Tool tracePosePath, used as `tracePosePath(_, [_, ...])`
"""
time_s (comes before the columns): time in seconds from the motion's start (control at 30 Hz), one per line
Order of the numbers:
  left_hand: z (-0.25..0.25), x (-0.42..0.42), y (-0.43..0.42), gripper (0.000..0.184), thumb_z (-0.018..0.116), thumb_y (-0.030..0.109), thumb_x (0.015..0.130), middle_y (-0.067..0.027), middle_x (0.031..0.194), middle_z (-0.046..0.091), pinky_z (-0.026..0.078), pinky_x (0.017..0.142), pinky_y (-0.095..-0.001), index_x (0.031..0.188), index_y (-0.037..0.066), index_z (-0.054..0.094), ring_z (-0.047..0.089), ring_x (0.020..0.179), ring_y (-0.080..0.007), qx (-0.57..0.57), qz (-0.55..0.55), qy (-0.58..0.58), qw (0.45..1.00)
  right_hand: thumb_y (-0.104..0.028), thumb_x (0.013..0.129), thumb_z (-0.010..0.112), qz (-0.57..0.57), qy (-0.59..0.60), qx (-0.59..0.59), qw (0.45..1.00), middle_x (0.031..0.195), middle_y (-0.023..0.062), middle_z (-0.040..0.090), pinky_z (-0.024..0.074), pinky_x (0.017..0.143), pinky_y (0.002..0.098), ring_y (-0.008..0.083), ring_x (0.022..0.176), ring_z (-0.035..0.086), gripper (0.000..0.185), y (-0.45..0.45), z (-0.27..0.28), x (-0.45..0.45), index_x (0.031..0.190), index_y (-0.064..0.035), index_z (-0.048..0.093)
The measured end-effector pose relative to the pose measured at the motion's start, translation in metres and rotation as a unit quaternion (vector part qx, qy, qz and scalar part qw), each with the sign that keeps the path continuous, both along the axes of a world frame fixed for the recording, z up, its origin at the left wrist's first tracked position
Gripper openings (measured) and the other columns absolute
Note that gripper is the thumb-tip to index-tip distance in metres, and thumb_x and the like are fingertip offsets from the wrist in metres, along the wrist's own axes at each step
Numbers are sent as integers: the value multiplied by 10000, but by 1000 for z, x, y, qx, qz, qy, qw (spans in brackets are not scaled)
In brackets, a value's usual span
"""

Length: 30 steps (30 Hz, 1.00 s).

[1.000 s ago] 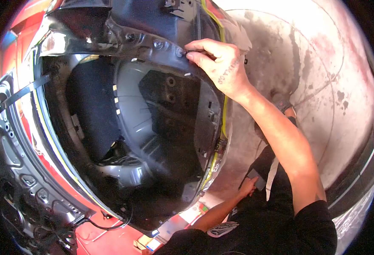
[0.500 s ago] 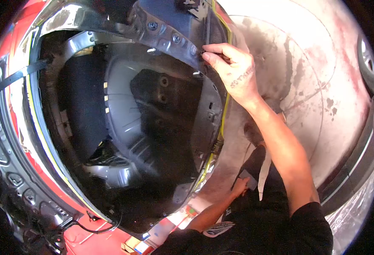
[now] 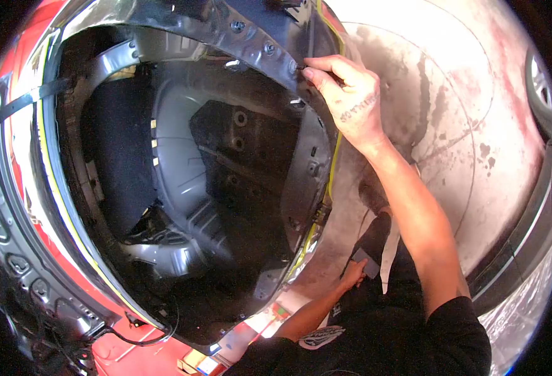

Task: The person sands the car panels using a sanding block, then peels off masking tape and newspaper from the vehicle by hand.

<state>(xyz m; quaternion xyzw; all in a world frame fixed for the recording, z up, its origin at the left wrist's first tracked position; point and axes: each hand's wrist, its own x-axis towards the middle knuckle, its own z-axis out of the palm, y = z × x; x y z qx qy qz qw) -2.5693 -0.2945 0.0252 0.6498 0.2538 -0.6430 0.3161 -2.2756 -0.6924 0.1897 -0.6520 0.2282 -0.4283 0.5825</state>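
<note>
My right hand [image 3: 357, 100] is raised at the upper middle, thumb and index finger pinched on a small dark piece [image 3: 300, 67] beside the edge of a dark metal panel [image 3: 282, 59]. Round bolt-like fittings [image 3: 238, 26] sit along that panel, left of the fingertips. Lower down, close to my body, my left hand [image 3: 354, 274] is closed around a flat grey object [image 3: 366, 263]. What that object is cannot be made out.
A car body opening with a yellow-edged rim [image 3: 335, 163] fills the middle. On the left stands a bare door frame [image 3: 22, 263], with a strap [image 3: 31, 99] between it and the body. Another car's wheel [image 3: 541, 88] shows at right, beyond the stained floor [image 3: 445, 81]. Small boxes [image 3: 197, 362] lie below.
The view has shifted, so the opening and panel appear higher and turned. My right hand keeps its pinch near the panel edge. My left hand still holds the grey object.
</note>
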Motion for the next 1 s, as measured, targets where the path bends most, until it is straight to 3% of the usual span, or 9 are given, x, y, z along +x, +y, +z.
tracePosePath(0.33, [-10,-12,16,496,515,435,977,-24,480,418,379,338,-354,647,65,504,404,339,-163,-32,-35,-1,999,-97,879,706,-14,21,127,992,755,111,719,520,633,291,149,657,668,136,16,1,9,960,10,724])
tracePosePath(0.53, [5,-2,4,498,514,448,976,-16,487,407,362,339,-346,642,82,470,402,354,-155,11,-34,7,999,-81,896,694,-4,-25,147,989,815,101,738,528,658,259,113,717,682,153,21,-7,7,1011,14,725])
tracePosePath(0.73, [4,-4,4,507,507,467,981,-13,489,399,356,345,-351,636,99,456,394,356,-150,30,-22,15,999,-57,899,682,60,-65,260,962,845,75,740,541,680,254,113,736,681,160,13,-1,4,1035,16,721])
tracePosePath(0.83, [-3,-8,11,507,503,468,986,-14,488,399,363,337,-354,635,105,458,392,352,-152,24,-53,9,998,-57,888,687,63,-63,233,968,835,97,740,543,677,276,132,725,690,160,11,-5,4,1024,21,715])
tracePosePath(1.0, [-2,-10,9,489,507,444,993,-15,486,402,372,323,-354,652,98,457,389,345,-155,-5,-22,5,1000,-78,864,701,-9,-24,42,999,836,168,718,546,670,344,268,736,708,133,10,-13,9,960,13,702])
